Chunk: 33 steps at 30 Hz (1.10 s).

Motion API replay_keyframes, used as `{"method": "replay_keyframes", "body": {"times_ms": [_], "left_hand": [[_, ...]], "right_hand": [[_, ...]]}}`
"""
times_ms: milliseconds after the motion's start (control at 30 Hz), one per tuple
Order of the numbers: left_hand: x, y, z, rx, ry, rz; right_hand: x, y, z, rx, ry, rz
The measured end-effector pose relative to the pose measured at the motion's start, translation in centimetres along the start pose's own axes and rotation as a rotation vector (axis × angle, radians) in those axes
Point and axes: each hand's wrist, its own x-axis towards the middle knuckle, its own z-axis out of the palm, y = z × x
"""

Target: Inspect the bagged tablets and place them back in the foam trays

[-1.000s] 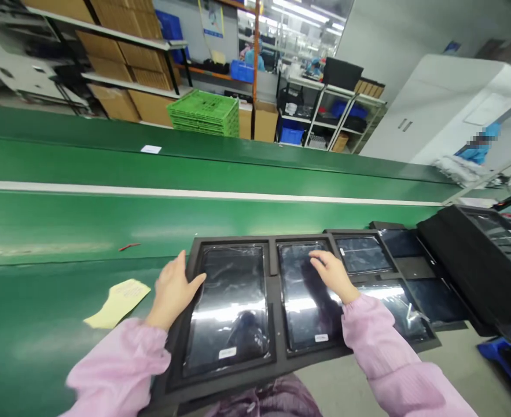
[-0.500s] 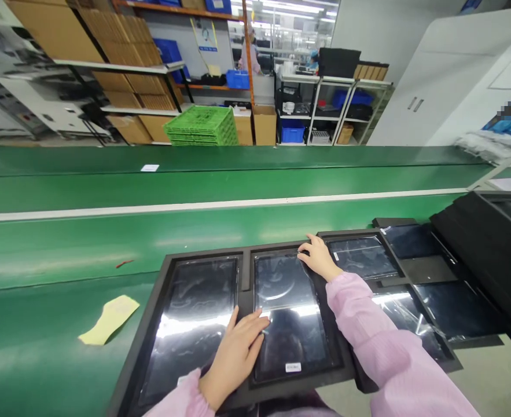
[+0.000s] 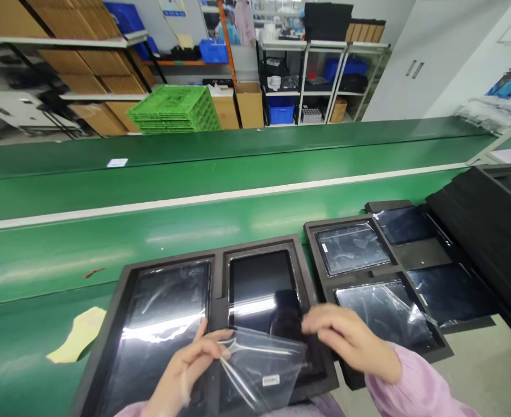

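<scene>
My left hand (image 3: 190,365) has its fingertips pinched on a corner of a clear, glossy plastic film (image 3: 276,354), which buckles into shiny creases and carries a small white rectangular label (image 3: 271,380). The film slants across the lower part of a smooth, mirror-like black rectangular panel (image 3: 259,281), set in the right recess of a matte dark-grey foam tray (image 3: 311,286). My right hand (image 3: 350,340) curls near the film's right edge; I cannot tell whether its fingers grip anything. A wrinkled, glossy black panel (image 3: 162,313) fills the left recess.
</scene>
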Motion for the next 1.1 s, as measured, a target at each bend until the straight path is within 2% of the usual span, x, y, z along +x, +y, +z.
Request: {"method": "replay_keyframes", "body": {"times_ms": [33, 67, 133, 200, 233, 333, 433, 500, 633, 700, 800, 867, 900, 933, 1000, 1067, 1100], "left_hand": [[0.0, -0.1, -0.1, -0.057, 0.052, -0.036], [0.2, -0.3, -0.2, -0.098, 0.11, -0.067], [0.7, -0.3, 0.2, -0.104, 0.186, -0.104], [1.6, -0.2, 0.8, -0.019, 0.185, -0.077], [2.2, -0.1, 1.1, 0.054, 0.168, -0.038], [3.6, 0.2, 1.6, 0.267, 0.159, 0.115], [4.3, 0.2, 1.2, 0.365, 0.142, 0.157], [4.4, 0.2, 0.8, 0.369, 0.105, 0.142], [4.6, 0.7, 0.1, 0.315, 0.075, 0.1], [4.8, 0.9, -0.1, 0.288, 0.084, 0.102], [4.7, 1.1, -0.2, 0.301, 0.06, 0.153], [4.4, 1.0, -0.2, 0.357, -0.004, 0.234], [4.2, 1.0, -0.1, 0.385, -0.036, 0.275], [3.9, 1.0, 0.0, 0.408, -0.065, 0.311], [3.2, 0.9, 0.4, 0.434, -0.1, 0.35], [2.4, 0.8, 0.9, 0.456, -0.116, 0.376], [1.9, 0.7, 1.1, 0.471, -0.123, 0.392]], "right_hand": [[-0.3, 1.0, 0.1, -0.147, 0.078, 0.03], [-0.4, 2.0, 0.5, -0.272, 0.077, 0.013], [-0.6, 3.3, 1.6, -0.366, -0.077, -0.108], [-0.5, 3.7, 2.7, -0.333, -0.212, -0.207], [-0.4, 3.5, 3.0, -0.343, -0.237, -0.232], [0.7, 3.1, 2.8, -0.516, -0.179, -0.268], [2.7, 3.6, 2.2, -0.64, -0.064, -0.284], [4.5, 4.6, 2.1, -0.514, -0.002, -0.205], [7.9, 6.1, 2.0, -0.07, 0.258, 0.272], [8.7, 5.9, 1.5, 0.001, 0.316, 0.36], [8.2, 4.8, 0.4, 0.252, 0.189, 0.341], [7.3, 3.8, 0.0, 0.457, 0.104, 0.414], [7.0, 3.3, 0.2, 0.435, 0.098, 0.493], [6.8, 2.8, 0.5, 0.279, 0.115, 0.582], [7.0, 1.7, 2.2, -0.28, 0.12, 0.72], [7.5, 0.6, 4.4, -0.795, 0.082, 0.765], [7.7, 0.2, 5.6, -0.952, 0.071, 0.776]]}}
